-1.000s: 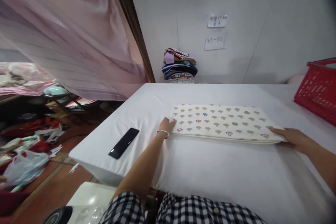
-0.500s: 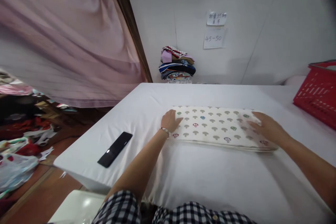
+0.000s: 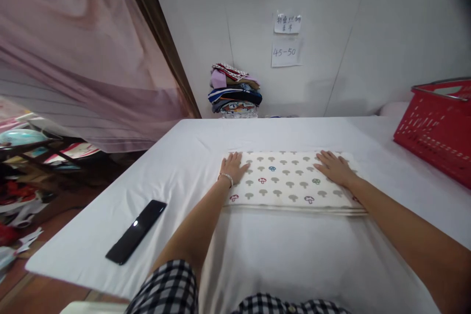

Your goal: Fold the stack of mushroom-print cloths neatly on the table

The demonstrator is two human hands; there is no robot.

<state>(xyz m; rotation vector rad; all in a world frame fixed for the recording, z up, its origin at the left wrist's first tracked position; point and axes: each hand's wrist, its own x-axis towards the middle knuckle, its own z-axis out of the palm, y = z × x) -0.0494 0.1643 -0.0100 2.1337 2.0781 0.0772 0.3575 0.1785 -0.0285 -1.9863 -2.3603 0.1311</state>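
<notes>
Two white paper signs hang one above the other on the pale wall [image 3: 331,19] behind the table. The upper sign [image 3: 287,23] carries handwritten Chinese characters in two lines, too blurred to read with certainty. The lower sign [image 3: 286,52] reads "45-50", handwritten in dark strokes across its upper part.

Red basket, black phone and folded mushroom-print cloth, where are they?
Red basket [image 3: 434,130]: head view, side wall.
Black phone [image 3: 134,235]: head view, screen.
Folded cloth [image 3: 283,184]: head view, printed top.
</notes>
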